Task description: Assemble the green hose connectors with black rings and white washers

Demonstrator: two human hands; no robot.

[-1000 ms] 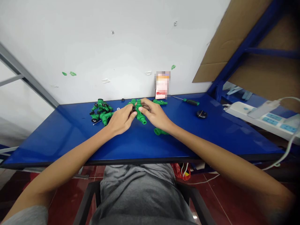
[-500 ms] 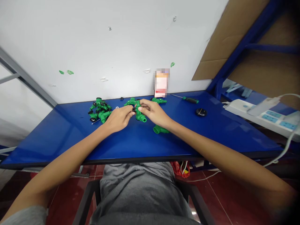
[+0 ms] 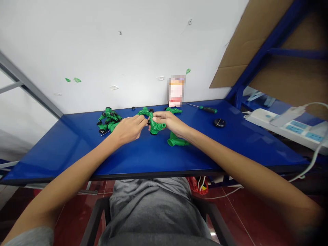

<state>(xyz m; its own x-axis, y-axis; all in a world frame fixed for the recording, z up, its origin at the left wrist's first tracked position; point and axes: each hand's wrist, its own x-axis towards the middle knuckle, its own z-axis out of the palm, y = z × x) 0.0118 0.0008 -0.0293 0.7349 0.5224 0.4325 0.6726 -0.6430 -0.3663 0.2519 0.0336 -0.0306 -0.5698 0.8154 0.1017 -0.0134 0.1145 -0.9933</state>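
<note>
A green plastic hose splitter with branching outlets is held above the table between both hands. My right hand is closed round its upper right side, thumb on top. My left hand pinches at its left side, by a small dark part largely hidden by the fingers. Under my right wrist lies another green splitter, its wide mouth facing left. Just behind the held piece rests a green fitting, and a further green splitter lies behind my right hand.
A pile of green and black splitters sits left on the blue table. A screwdriver and a round black object lie right. A small black ring is near the wall; a power strip stands far right.
The held splitter has turned so its narrow outlet points further right. My left fingers have curled in more, and my right hand has shifted slightly, showing more of the splitter beneath.
</note>
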